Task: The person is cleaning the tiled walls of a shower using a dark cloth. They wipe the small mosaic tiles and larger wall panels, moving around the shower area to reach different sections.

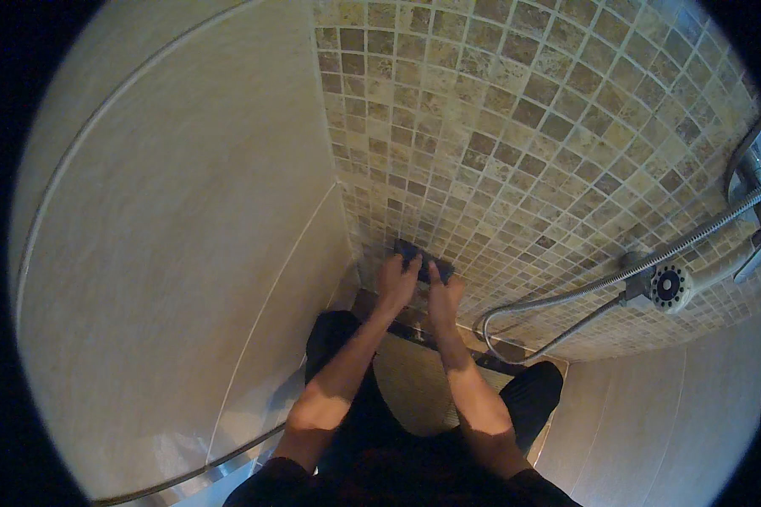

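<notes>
Low on the mosaic-tiled shower wall (494,139), a dark, flat rectangular pad (425,260) lies against the tiles near the left corner. My left hand (398,279) grips its left part, with fingers on its face. My right hand (444,291) holds the pad's right part, close beside the left one. The pad is tilted, its left end higher in the picture. Its material cannot be told. Below the hands runs a dark strip (412,331) along the floor by the wall.
A smooth beige wall (184,209) stands close on the left. On the right hang a metal shower hose (564,295), a hand shower (671,286) and a chrome mixer (758,168). The hose loops down near my right forearm. Beneath me is a light ribbed floor surface (412,380).
</notes>
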Demonstrator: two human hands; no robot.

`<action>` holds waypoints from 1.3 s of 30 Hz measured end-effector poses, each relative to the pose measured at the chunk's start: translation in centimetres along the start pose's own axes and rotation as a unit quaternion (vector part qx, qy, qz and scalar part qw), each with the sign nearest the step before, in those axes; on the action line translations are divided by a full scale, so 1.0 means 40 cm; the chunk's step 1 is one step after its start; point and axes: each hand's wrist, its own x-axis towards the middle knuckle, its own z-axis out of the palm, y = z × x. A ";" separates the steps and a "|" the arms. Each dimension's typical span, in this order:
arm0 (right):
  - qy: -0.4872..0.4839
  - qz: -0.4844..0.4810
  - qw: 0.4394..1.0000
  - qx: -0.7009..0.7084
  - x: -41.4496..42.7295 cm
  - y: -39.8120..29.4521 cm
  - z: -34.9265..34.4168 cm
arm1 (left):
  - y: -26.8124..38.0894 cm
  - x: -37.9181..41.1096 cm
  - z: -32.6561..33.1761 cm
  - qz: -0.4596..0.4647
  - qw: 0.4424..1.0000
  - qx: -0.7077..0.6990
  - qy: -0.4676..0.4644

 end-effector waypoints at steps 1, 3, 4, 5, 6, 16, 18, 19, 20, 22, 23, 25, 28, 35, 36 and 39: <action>0.010 -0.038 0.999 0.017 0.000 -0.036 -0.001 | 0.046 0.009 -0.011 0.021 0.999 -0.039 -0.002; 0.035 -0.111 0.992 0.050 0.005 -0.136 0.005 | 0.234 0.026 -0.074 0.062 0.991 -0.117 -0.009; 0.024 -0.113 0.991 0.061 -0.013 -0.217 0.024 | 0.297 0.041 -0.113 0.075 0.989 -0.130 0.000; 0.015 -0.115 0.991 0.070 -0.034 -0.309 0.040 | 0.352 0.058 -0.145 0.088 0.985 -0.145 0.007; 0.011 -0.119 0.990 0.078 -0.042 -0.365 0.047 | 0.388 0.067 -0.160 0.102 0.981 -0.163 0.010; 0.035 -0.160 0.982 -0.095 -0.018 -0.104 0.092 | 0.161 0.031 -0.081 0.036 0.987 -0.113 0.109; 0.045 -0.151 0.985 -0.065 -0.017 -0.026 0.103 | 0.058 0.018 -0.044 0.002 0.989 -0.090 0.119; 0.036 -0.140 0.987 -0.066 -0.005 0.019 0.103 | 0.025 0.016 -0.036 0.005 0.992 -0.059 0.109; 0.029 -0.130 0.989 -0.067 0.012 0.064 0.100 | -0.001 0.016 -0.028 0.010 0.995 -0.030 0.097; 0.014 -0.112 0.991 -0.073 0.004 0.052 0.115 | -0.032 0.021 -0.041 -0.006 0.996 -0.021 0.089; 0.012 -0.106 0.991 -0.080 -0.001 0.045 0.117 | -0.044 0.025 -0.044 -0.022 0.995 -0.046 0.088; 0.014 -0.103 0.990 -0.092 -0.014 -0.020 0.134 | -0.026 0.047 -0.060 -0.017 0.989 -0.088 0.117; 0.034 -0.107 0.992 -0.055 -0.003 -0.143 0.162 | 0.114 0.110 -0.102 0.042 0.978 -0.121 0.166; 0.030 -0.152 0.984 0.087 -0.015 -0.345 0.247 | 0.280 0.183 -0.214 0.149 0.968 -0.052 0.197; 0.028 -0.163 0.981 0.101 -0.007 -0.308 0.261 | 0.265 0.172 -0.210 0.161 0.963 -0.045 0.211; -0.012 -0.133 0.986 0.102 -0.002 -0.198 0.289 | 0.131 0.171 -0.189 0.125 0.968 -0.026 0.215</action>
